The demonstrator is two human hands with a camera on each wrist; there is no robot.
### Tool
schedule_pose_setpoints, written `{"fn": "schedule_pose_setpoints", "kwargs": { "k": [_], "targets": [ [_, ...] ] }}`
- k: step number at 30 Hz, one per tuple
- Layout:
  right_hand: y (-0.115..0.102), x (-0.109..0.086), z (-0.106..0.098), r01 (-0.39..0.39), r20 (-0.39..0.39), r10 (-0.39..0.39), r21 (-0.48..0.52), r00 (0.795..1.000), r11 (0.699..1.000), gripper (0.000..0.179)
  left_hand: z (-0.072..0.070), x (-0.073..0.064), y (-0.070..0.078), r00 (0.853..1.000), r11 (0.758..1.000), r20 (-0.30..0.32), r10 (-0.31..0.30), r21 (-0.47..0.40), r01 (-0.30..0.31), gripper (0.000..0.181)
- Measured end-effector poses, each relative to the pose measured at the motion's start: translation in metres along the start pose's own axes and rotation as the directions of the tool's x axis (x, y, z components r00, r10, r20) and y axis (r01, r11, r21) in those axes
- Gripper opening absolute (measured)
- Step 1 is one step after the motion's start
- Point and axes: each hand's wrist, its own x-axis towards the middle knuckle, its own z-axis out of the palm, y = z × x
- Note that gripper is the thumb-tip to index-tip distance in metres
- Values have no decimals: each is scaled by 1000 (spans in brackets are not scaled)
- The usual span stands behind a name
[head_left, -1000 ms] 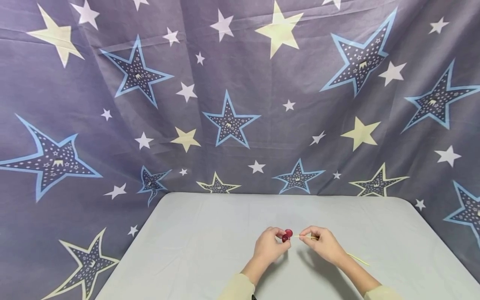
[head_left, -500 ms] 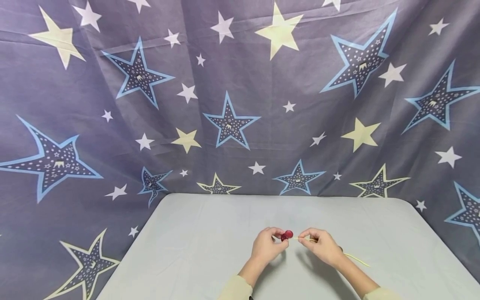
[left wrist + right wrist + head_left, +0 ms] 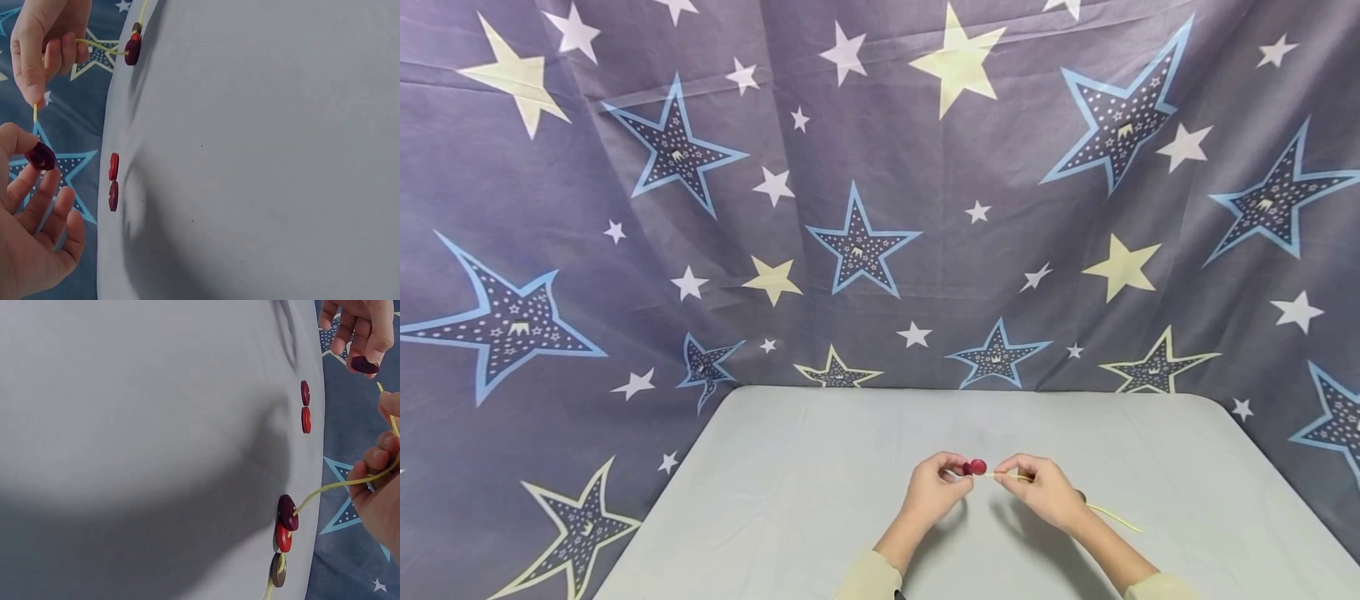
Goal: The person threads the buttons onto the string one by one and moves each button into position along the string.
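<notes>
We have the left hand (image 3: 931, 493) pinching a dark button (image 3: 41, 157), held up off the table (image 3: 790, 500); right hand (image 3: 1047, 493) pinches the yellow cord (image 3: 340, 484) near its tip, which sits just short of the button. Main risk we flag: the tip bending or missing the hole if misaligned. A slack pinch could drop the button; tugging the cord could drag the strung buttons (image 3: 287, 514).
</notes>
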Motion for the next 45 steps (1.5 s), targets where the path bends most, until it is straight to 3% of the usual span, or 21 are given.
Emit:
{"fn": "schedule_pose_setpoints", "kwargs": {
  "k": [20,29,38,45],
  "targets": [
    [1,3,4,1,3,-1,-13,1000,1000,5,0,0,-3,994,992,113,10,-126,5,29],
    [2,2,3,-11,6,12,-20,1000,1000,5,0,0,-6,986,992,167,26,-127,-5,29],
    [-1,1,2,-5,12,5,-3,1000,1000,11,3,1,-11,987,988,156,48,-154,-23,29],
    [-4,0,3,8,12,-8,15,1000,1000,12,5,2,-9,986,990,161,29,-143,-6,29]
  ]
}}
